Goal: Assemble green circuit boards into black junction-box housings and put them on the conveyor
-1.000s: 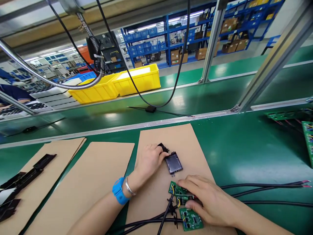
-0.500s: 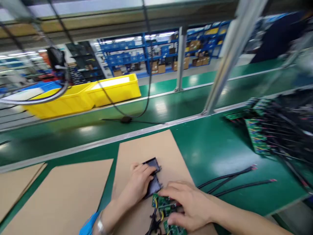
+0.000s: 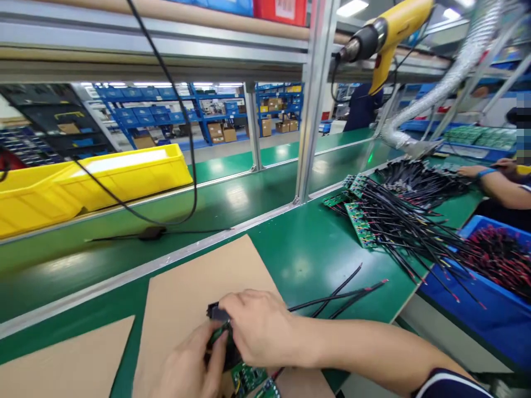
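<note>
My left hand (image 3: 191, 362), partly blurred, pinches a small green circuit board (image 3: 223, 330) between thumb and fingers, low over the cardboard sheet (image 3: 194, 287). Bent over from the right, my right hand (image 3: 263, 326) grips a black plastic case (image 3: 216, 313); its fingertips are mostly hidden behind the case and the board. How far the board sits inside the case cannot be made out. Just below my right hand, more green circuit boards (image 3: 249, 378) with wires lie on the cardboard.
Black cables (image 3: 332, 298) lie right of the cardboard. Beyond is a heap of wired boards (image 3: 398, 215), with a blue bin (image 3: 464, 309) of red and black leads alongside. Yellow bins (image 3: 136, 177) stand behind; a heat gun (image 3: 385, 38) hangs above. A co-worker's arm (image 3: 501, 188) is at right.
The view has swung right. My right hand has left the loose boards and moved onto the case. My left hand has shifted from the case to pinch a board beside it.
</note>
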A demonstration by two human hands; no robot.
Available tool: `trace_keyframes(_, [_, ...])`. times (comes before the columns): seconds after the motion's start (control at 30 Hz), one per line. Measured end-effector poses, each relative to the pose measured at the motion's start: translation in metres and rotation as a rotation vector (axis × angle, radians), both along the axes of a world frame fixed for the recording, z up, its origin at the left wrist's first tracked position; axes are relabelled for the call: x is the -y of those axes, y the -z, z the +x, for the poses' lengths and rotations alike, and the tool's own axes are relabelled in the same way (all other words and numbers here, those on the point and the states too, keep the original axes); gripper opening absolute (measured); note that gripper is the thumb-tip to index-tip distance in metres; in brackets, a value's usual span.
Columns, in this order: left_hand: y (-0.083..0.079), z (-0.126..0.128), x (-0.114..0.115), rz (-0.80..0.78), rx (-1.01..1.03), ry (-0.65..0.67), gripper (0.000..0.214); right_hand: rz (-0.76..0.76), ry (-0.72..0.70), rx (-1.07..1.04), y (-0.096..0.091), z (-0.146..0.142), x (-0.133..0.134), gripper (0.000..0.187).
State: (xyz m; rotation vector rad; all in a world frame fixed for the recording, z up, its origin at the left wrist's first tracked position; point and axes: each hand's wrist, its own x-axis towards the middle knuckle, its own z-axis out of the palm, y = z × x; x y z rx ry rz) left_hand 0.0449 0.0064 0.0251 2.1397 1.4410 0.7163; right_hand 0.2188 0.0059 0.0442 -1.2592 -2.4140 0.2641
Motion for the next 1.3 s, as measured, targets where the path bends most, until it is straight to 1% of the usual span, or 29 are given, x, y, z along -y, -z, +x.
trace_keyframes(0.07, [-0.006,0.001,-0.004,-0.074,0.014,-0.014,0.012,0.085,-0.039,0.185,-0.007,-0.016,0.002,0.021])
trace_keyframes(0.13, [-0.013,-0.003,-0.007,-0.232,0.119,0.018,0.012,0.145,-0.147,0.259,-0.013,-0.022,0.001,0.02])
trace_keyframes(0.17, [-0.016,-0.008,-0.009,-0.36,0.213,0.04,0.015,0.152,-0.203,0.242,-0.015,-0.021,-0.002,0.02])
trace_keyframes(0.23, [-0.022,-0.022,-0.01,-0.664,0.418,0.062,0.028,0.162,-0.319,0.2,-0.018,-0.013,-0.014,0.022])
trace_keyframes(0.27, [-0.024,-0.03,-0.009,-0.787,0.489,0.063,0.035,0.147,-0.355,0.186,-0.018,-0.008,-0.021,0.023])
trace_keyframes(0.3, [-0.026,-0.038,-0.007,-0.86,0.513,0.062,0.042,0.123,-0.388,0.179,-0.017,-0.003,-0.027,0.023])
trace_keyframes(0.33, [-0.026,-0.045,-0.004,-0.863,0.48,0.058,0.047,0.091,-0.409,0.177,-0.015,0.0,-0.032,0.023])
trace_keyframes(0.37, [-0.026,-0.051,0.0,-0.8,0.395,0.047,0.049,0.053,-0.415,0.175,-0.012,0.001,-0.035,0.022])
trace_keyframes(0.43, [-0.021,-0.058,0.006,-0.567,0.151,0.021,0.041,-0.025,-0.416,0.174,-0.005,0.001,-0.036,0.019])
trace_keyframes(0.5, [-0.012,-0.061,0.011,-0.356,-0.043,0.041,0.028,-0.093,-0.397,0.187,0.004,-0.002,-0.033,0.017])
trace_keyframes(0.53, [-0.006,-0.061,0.012,-0.294,-0.094,0.071,0.024,-0.121,-0.386,0.2,0.008,-0.004,-0.032,0.017])
trace_keyframes(0.6, [0.004,-0.061,0.012,-0.236,-0.114,0.15,0.028,-0.155,-0.37,0.231,0.016,-0.006,-0.029,0.015])
trace_keyframes(0.7, [0.013,-0.062,0.011,-0.217,-0.099,0.212,0.046,-0.161,-0.377,0.271,0.023,-0.005,-0.029,0.012])
trace_keyframes(0.77, [0.015,-0.063,0.011,-0.227,-0.118,0.238,0.05,-0.136,-0.388,0.29,0.026,-0.004,-0.031,0.01])
trace_keyframes(0.87, [0.015,-0.063,0.012,-0.24,-0.153,0.259,0.044,-0.103,-0.374,0.303,0.031,-0.002,-0.032,0.011])
trace_keyframes(0.97, [0.015,-0.06,0.016,-0.238,-0.158,0.262,0.043,-0.086,-0.374,0.312,0.034,-0.001,-0.031,0.018])
trace_keyframes(1.13, [0.015,-0.056,0.019,-0.237,-0.167,0.236,0.042,-0.055,-0.406,0.335,0.031,-0.004,-0.025,0.026])
trace_keyframes(1.2, [0.015,-0.055,0.019,-0.239,-0.173,0.232,0.043,-0.074,-0.419,0.312,0.032,-0.006,-0.023,0.024])
trace_keyframes(1.3, [0.014,-0.054,0.018,-0.255,-0.184,0.221,0.042,-0.095,-0.359,0.273,0.039,-0.008,-0.019,0.009])
